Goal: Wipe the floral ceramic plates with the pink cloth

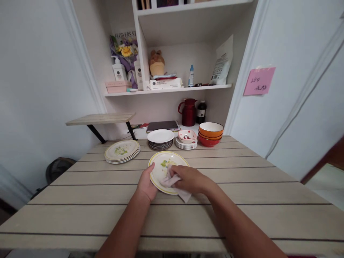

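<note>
A white plate with a yellow rim and a green pattern (164, 160) lies on the wooden table (242, 186) in front of me. My left hand (146, 183) grips the plate's left edge, thumb on the rim. My right hand (189, 178) is closed on a pale cloth (184, 194) and presses it onto the plate's near right part. Part of the cloth hangs out below my hand onto the table.
Behind the plate stand a stack of matching plates (122, 151), a stack of white plates (160, 138), small plates with a patterned bowl (187, 139) and orange and red bowls (210, 133). A red jug (188, 111) and shelves with bottles stand by the wall.
</note>
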`<state>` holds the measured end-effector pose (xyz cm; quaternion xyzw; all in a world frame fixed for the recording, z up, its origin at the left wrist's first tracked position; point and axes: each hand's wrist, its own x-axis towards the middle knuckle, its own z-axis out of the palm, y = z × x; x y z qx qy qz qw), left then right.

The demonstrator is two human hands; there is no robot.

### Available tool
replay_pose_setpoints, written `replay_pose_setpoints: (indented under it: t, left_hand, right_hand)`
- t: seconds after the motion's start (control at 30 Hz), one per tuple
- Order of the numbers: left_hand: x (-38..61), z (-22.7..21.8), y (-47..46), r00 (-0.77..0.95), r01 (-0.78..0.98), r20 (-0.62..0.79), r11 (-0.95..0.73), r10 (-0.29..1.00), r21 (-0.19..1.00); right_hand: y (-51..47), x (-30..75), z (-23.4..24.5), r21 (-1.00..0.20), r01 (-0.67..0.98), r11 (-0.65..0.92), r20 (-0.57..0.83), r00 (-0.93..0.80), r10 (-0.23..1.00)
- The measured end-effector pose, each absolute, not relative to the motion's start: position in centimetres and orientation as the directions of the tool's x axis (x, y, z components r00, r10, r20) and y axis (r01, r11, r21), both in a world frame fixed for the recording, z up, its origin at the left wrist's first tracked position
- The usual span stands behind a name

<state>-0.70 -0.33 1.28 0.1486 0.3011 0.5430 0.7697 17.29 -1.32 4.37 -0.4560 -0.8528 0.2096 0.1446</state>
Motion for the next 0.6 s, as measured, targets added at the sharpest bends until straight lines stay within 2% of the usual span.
replay_pose_setpoints:
  t: [0.23, 0.4, 0.6]
  left_hand:
    - [-0.9, 1.4, -0.4, 0.227, -0.730, -0.336, 0.388, 0.914, 0.563]
    - [-0.9, 1.4, -0.4, 0.235, -0.736, -0.321, 0.384, 0.917, 0.557]
    - [-0.6, 1.5, -0.3, 0.252, -0.747, -0.296, 0.380, 0.921, 0.545]
  right_hand:
    - [-1.9, 15.6, 4.3, -0.502, 0.643, 0.578, 0.116, -0.612, 0.782]
    - [-1.5, 15.2, 3.8, -0.486, 0.688, 0.539, 0.129, -0.554, 0.822]
    - [-1.0, 16.6, 3.8, -0.456, 0.760, 0.464, 0.079, -0.484, 0.871]
